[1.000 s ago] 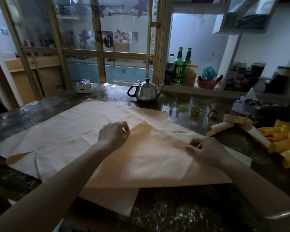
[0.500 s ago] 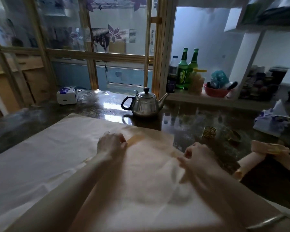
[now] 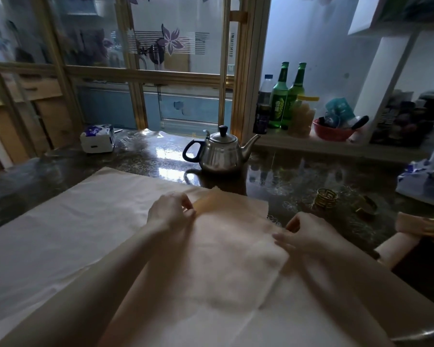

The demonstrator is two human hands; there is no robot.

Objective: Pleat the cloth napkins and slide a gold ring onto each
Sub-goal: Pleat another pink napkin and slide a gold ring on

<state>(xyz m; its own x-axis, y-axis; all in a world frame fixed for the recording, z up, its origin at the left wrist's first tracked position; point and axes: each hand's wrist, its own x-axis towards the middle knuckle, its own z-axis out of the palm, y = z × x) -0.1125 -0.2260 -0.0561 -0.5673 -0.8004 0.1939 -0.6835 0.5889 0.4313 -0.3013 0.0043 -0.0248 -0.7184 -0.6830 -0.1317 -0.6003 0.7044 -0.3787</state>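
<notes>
Writing: labels on green bottles [image 3: 280,96] too blurred to read | Hands: apart; left hand [image 3: 171,214] pinches my peach napkin [image 3: 231,259] at its far fold; right hand [image 3: 303,236] curled at its right edge, grip unclear | Napkin: flat on table [image 3: 286,176] | Count: two gold rings [image 3: 325,197] right of it, two bottles, one teapot [image 3: 221,152]

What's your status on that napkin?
Left hand pinches napkin corner, right hand pinches its edge. Pleat barely begun. Ring unused on table. Nothing blocking.

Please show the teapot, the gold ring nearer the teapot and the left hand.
teapot [image 3: 219,154], head view, steel belly.
gold ring nearer the teapot [image 3: 324,199], head view, outer band.
left hand [image 3: 169,214], head view, its back.
</notes>
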